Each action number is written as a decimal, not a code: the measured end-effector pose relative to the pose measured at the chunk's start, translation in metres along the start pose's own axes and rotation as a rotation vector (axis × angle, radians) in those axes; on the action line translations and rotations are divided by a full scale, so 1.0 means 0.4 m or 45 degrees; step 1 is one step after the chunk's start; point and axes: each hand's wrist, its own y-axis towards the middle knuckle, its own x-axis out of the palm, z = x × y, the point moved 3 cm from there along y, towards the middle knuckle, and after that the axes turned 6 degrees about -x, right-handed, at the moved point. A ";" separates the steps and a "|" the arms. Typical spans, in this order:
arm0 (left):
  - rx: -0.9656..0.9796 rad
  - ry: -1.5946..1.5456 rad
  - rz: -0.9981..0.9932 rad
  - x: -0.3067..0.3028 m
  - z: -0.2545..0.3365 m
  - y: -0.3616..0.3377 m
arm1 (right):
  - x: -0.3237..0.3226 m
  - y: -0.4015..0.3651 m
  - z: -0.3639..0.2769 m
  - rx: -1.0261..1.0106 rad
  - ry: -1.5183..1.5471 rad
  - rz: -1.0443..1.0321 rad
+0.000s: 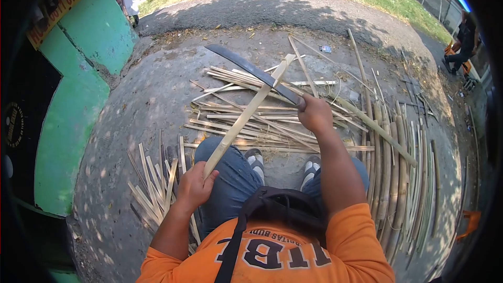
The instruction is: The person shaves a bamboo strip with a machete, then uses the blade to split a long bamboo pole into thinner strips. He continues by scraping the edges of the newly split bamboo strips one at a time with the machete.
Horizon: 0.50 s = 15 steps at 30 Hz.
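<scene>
My left hand (196, 184) is closed around the lower end of a pale bamboo strip (242, 120), which slants up and away to the right. In my right hand (316, 115) is the handle of a machete (236, 62). Its long dark blade points up to the left and crosses the strip near its far end, with the strip overlapping the blade in this view. Beneath both lies a loose pile of split bamboo strips (236, 109) on the ground, in front of my feet.
Bamboo poles (378, 178) lie side by side at my right, with thinner strips (419, 178) beyond them. More short strips (152, 183) lie at my left. A green wall (78, 110) stands at far left. Another person (463, 39) is at the upper right, near the road (262, 10).
</scene>
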 end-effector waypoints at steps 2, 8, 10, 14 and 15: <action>0.020 0.019 0.020 -0.002 0.000 -0.014 | 0.005 -0.004 0.007 -0.004 0.013 0.020; 0.082 0.090 0.224 -0.003 -0.025 -0.023 | -0.022 -0.028 -0.068 -0.078 0.261 0.098; 0.102 0.097 0.279 -0.010 -0.022 -0.030 | -0.022 -0.030 -0.081 -0.105 0.340 0.126; 0.089 0.044 0.232 -0.009 -0.009 -0.028 | 0.005 -0.038 -0.084 -0.001 0.818 -0.258; 0.085 0.023 0.217 -0.005 -0.004 -0.024 | 0.019 -0.048 -0.091 0.003 0.878 -0.349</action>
